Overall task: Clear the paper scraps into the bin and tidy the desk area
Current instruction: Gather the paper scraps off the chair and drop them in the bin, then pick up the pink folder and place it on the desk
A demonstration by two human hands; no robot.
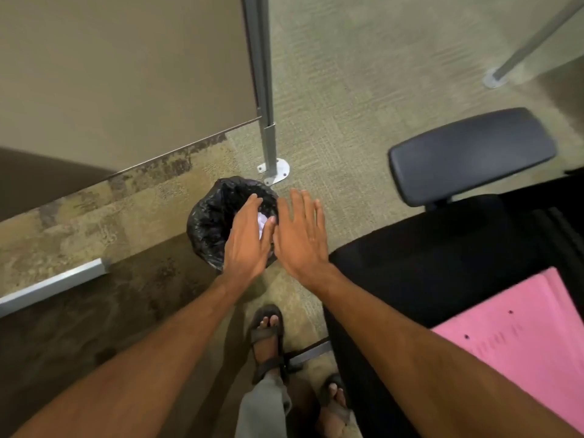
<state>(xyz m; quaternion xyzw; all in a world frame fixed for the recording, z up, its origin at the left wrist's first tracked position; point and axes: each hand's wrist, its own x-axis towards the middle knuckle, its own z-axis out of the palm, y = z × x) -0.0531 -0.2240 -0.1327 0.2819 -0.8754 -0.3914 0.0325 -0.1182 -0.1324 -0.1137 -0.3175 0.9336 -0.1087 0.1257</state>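
Observation:
A small bin [210, 222] lined with a black plastic bag stands on the carpet below me. White paper scraps [263, 220] show inside it, between my two hands. My left hand [248, 240] hovers over the bin's mouth, palm down, fingers spread and holding nothing. My right hand [301, 233] is just to the right of the bin's rim, also flat and open with nothing in it. Both hands nearly touch each other above the bin.
A black office chair [442, 257] with a padded armrest [471, 154] stands at the right; a pink folder [531, 336] lies on its seat. A beige desk panel [126, 74] and its metal leg [268, 121] are behind the bin. My sandalled feet [267, 339] stand below.

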